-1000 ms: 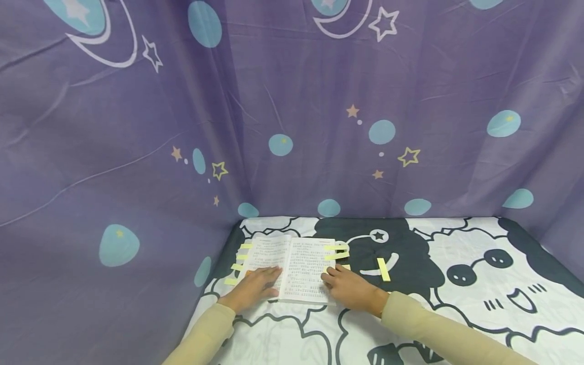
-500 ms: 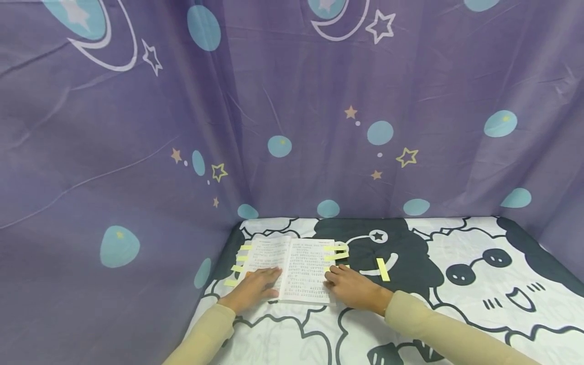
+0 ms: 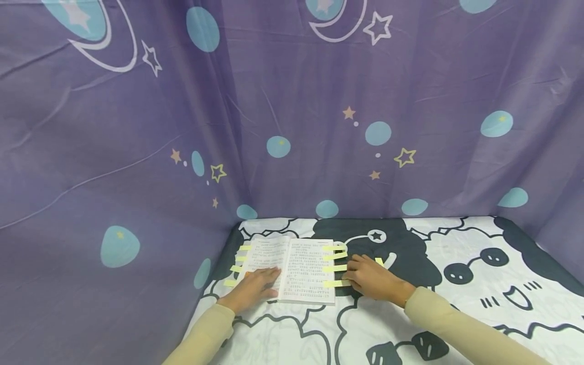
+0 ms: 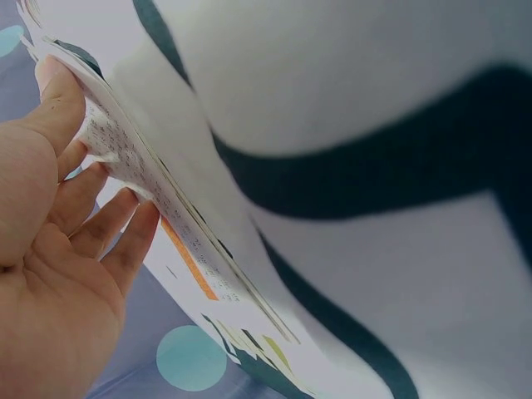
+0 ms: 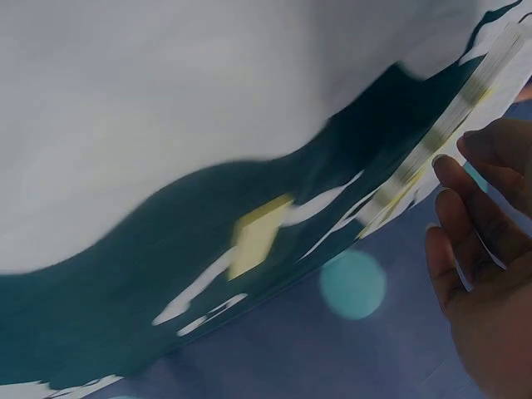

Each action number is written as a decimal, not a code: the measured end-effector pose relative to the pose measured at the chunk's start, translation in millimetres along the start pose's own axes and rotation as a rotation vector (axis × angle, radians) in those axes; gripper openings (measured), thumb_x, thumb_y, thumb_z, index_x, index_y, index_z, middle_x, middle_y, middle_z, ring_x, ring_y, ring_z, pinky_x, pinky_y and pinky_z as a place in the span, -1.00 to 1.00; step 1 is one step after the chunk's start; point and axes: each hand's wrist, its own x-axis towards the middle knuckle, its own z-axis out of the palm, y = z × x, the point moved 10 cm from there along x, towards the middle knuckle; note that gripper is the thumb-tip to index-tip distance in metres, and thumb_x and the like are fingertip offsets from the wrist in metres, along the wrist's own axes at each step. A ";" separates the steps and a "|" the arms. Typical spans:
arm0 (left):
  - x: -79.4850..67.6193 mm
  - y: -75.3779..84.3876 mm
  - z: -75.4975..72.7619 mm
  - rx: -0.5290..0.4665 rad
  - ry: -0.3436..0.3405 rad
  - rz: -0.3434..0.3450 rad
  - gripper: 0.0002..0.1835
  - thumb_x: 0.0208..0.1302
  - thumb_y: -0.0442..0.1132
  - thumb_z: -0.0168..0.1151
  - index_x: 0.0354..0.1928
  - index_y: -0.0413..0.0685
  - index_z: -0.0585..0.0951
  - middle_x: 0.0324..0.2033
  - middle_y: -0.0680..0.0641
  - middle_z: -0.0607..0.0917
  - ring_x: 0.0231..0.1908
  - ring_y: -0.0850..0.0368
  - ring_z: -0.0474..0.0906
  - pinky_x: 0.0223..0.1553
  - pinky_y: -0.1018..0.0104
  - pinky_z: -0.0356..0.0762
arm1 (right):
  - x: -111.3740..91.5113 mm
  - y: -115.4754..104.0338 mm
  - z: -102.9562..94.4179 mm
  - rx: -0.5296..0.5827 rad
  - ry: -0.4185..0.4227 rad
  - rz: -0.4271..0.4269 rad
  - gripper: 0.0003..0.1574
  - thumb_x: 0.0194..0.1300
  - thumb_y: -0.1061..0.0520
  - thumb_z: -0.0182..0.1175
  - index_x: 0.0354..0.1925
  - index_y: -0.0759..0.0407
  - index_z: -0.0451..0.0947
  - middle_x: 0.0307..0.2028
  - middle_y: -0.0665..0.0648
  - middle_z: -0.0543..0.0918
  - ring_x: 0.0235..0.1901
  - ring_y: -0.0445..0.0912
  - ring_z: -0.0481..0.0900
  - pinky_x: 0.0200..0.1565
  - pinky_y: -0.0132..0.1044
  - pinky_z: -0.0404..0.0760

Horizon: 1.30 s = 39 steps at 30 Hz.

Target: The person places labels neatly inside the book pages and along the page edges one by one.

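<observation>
An open book (image 3: 307, 276) lies on the patterned cloth, with several yellow sticky tabs (image 3: 335, 268) jutting from its right page and others (image 3: 242, 258) from its left edge. My left hand (image 3: 255, 288) rests flat on the lower left page, fingers spread; an orange tab (image 4: 189, 259) shows beside the fingertips in the left wrist view. Just right of the book is my right hand (image 3: 373, 279), its fingers loosely bent with nothing between them, near the ends of the lower tabs. Behind it a yellow sticky-note pad (image 5: 259, 238) lies on the cloth, partly hidden in the head view.
A white cloth (image 3: 283, 339) with dark cartoon sheep covers the surface under the book. Purple curtains (image 3: 301, 101) with moons and stars hang behind it and along the left and right sides.
My right hand has moved right, off the right page's edge, uncovering the lower yellow tabs and now partly covering the sticky-note pad. My left hand stays in place.
</observation>
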 end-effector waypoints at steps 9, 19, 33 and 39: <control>-2.7 -0.6 -1.6 -0.012 0.001 -0.005 -0.29 0.40 -0.06 0.28 0.46 -0.30 0.38 0.45 -0.31 0.38 0.43 -0.33 0.28 0.46 -0.21 0.20 | -33.1 37.8 -10.7 0.034 0.092 0.040 -0.81 0.08 0.17 0.58 -0.28 0.05 0.79 -0.35 -0.07 0.65 -0.32 -0.15 0.46 -0.29 -0.21 0.55; -4.0 0.0 -2.4 -0.011 0.002 -0.007 -0.30 0.40 -0.08 0.28 0.46 -0.30 0.38 0.45 -0.30 0.38 0.43 -0.32 0.28 0.46 -0.20 0.20 | -55.7 66.0 -7.0 0.067 0.080 0.110 -0.75 -0.03 0.15 0.65 -0.32 0.06 0.81 -0.37 -0.06 0.68 -0.33 -0.15 0.51 -0.29 -0.19 0.59; -0.6 4.4 -7.3 0.021 0.021 0.017 -0.32 0.38 -0.04 0.30 0.43 -0.26 0.45 0.42 -0.27 0.43 0.42 -0.28 0.32 0.45 -0.19 0.24 | -64.6 76.1 -4.1 0.181 0.015 0.135 -0.75 -0.01 0.11 0.64 -0.34 0.12 0.78 -0.29 0.03 0.71 -0.27 -0.09 0.58 -0.23 -0.20 0.68; 8.5 30.1 -11.3 0.140 0.062 0.135 -0.48 0.27 0.02 0.39 0.20 -0.09 0.68 0.25 -0.12 0.64 0.32 -0.10 0.47 0.38 0.00 0.43 | -67.6 78.5 -2.1 0.189 0.002 0.132 -0.76 -0.05 0.15 0.63 -0.36 0.08 0.77 -0.28 0.01 0.71 -0.24 -0.09 0.60 -0.17 -0.23 0.71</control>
